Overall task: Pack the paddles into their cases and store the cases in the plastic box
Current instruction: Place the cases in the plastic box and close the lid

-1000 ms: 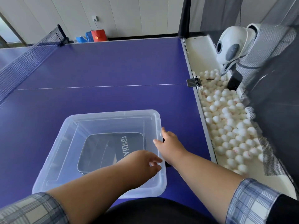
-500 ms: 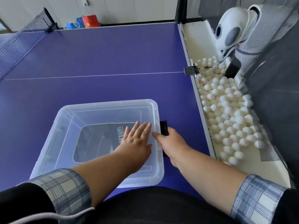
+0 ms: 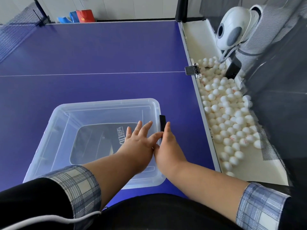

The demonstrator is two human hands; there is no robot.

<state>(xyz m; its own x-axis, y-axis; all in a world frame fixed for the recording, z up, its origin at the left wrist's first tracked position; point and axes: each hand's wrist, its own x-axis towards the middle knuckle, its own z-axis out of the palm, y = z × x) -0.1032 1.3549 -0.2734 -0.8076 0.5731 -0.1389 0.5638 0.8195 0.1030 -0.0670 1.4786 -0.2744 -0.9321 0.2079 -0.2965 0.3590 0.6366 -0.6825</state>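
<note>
A clear plastic box [image 3: 54, 140] sits on the blue counter [image 3: 99, 52] close to the person's body, and one dark paddle case [image 3: 98, 143] with pale lettering lies flat on its floor. The left hand [image 3: 137, 143] reaches over the box's right part with its fingers [image 3: 147, 126] spread and straight, gripping nothing. The right hand [image 3: 167, 146] lies just outside the box's right wall, its index finger stretched along a slim black object [image 3: 162, 122] that stands on edge against that wall; this may be a second case, though only its narrow side shows, and whether the hand is closed around it cannot be told. The two hands touch each other near the box's right rim. Both forearms are bare, with plaid cuffs [image 3: 78, 186] rolled back. To the right of the counter, a white trough [image 3: 197, 35] holds many white balls [image 3: 230, 117], and a white ball machine [image 3: 232, 29] stands at its far end. A net [image 3: 15, 29] crosses the far left.
</note>
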